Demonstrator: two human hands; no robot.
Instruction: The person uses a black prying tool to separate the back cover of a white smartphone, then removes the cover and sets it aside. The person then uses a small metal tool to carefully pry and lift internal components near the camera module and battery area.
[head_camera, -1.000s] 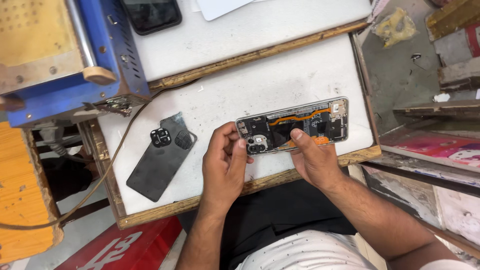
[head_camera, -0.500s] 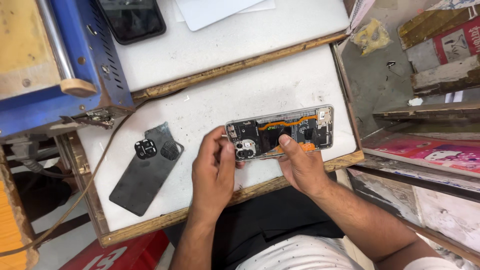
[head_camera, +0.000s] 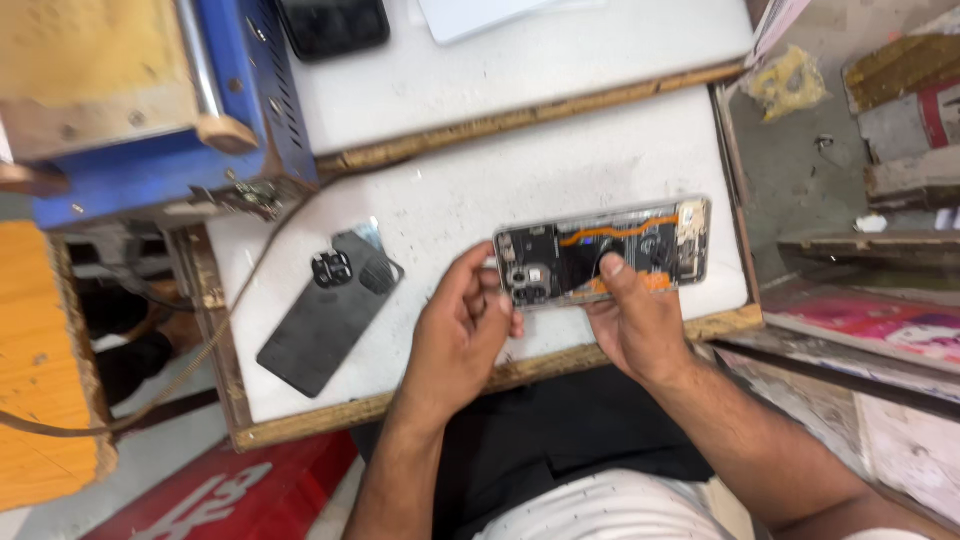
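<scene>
While the opened phone lies flat near the front wooden edge of the white worktop, left hand pinches its camera end, fingers curled; right hand grips the lower edge, thumb pressed on the dark board. Orange flex ribbon runs across the inside. Glossy black back cover lies apart to the left. Blue metal box behind.

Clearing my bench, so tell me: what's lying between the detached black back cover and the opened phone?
Only the left hand; otherwise bare white tabletop separates back cover from opened phone, head view.
</scene>
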